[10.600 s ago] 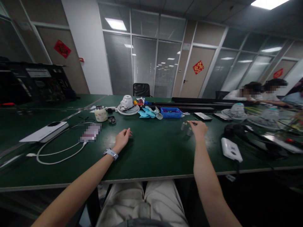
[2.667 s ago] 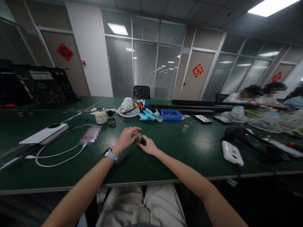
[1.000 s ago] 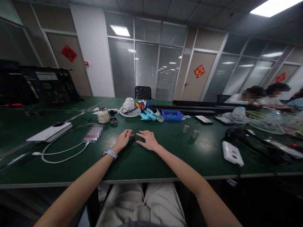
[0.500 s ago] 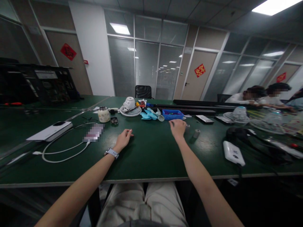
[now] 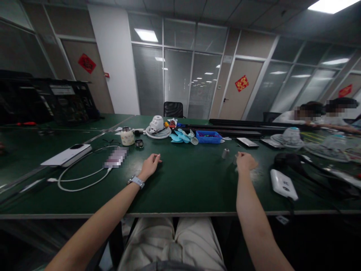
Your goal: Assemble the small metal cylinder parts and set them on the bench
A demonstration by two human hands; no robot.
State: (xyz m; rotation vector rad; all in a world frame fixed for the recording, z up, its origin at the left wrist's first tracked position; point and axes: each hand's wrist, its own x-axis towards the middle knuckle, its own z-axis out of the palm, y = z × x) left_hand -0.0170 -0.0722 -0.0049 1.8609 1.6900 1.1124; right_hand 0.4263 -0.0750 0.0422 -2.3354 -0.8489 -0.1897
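My right hand (image 5: 246, 162) reaches out over the green table (image 5: 186, 184), its fingers curled down over a small grey cylinder that is mostly hidden beneath them. A second small grey cylinder (image 5: 225, 153) stands upright just to the left of that hand, apart from it. My left hand (image 5: 150, 165), with a watch (image 5: 136, 181) on its wrist, rests on the table holding nothing, fingers loosely extended.
A white power bank (image 5: 67, 155) and looped white cable (image 5: 81, 175) lie at the left. Farther back are a jar (image 5: 127, 136), a white fan body (image 5: 158, 128), blue fan blades (image 5: 182, 136) and a blue tray (image 5: 209, 136). A white device (image 5: 283, 183) lies right; co-workers sit far right.
My right hand left the spot beside my left hand, swept out to the right past the first cylinder and came down on the second. My left hand stayed put.
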